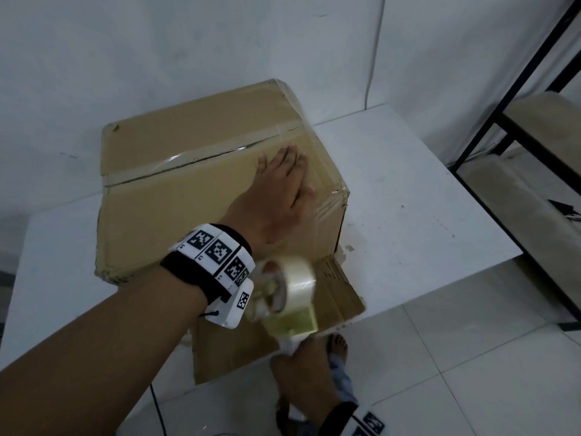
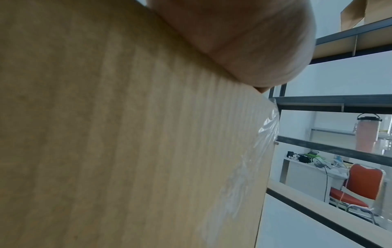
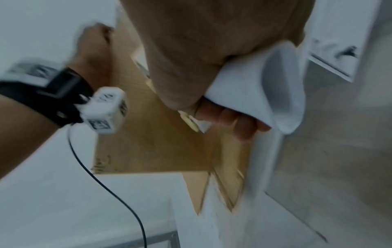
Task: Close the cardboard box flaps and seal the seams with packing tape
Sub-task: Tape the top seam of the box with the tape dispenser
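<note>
A brown cardboard box (image 1: 176, 196) stands on the white table (image 1: 408, 196), its flaps down and clear tape (image 1: 176, 162) along the middle seam. More clear tape (image 2: 263, 139) wraps its right edge. My left hand (image 1: 283, 184) lies flat on the top near the right edge, fingers straight. My right hand (image 1: 301, 382) grips the white handle (image 3: 254, 87) of a tape dispenser (image 1: 283, 294), which carries a clear tape roll (image 1: 298, 278) and hovers in front of the box's near right corner.
A flat sheet of cardboard (image 1: 251, 347) lies on the table's front edge under the dispenser. A black metal shelf rack (image 1: 515, 99) stands to the right. A red chair (image 2: 358, 184) sits beyond the rack. A black cable (image 3: 110, 189) hangs from my left wrist.
</note>
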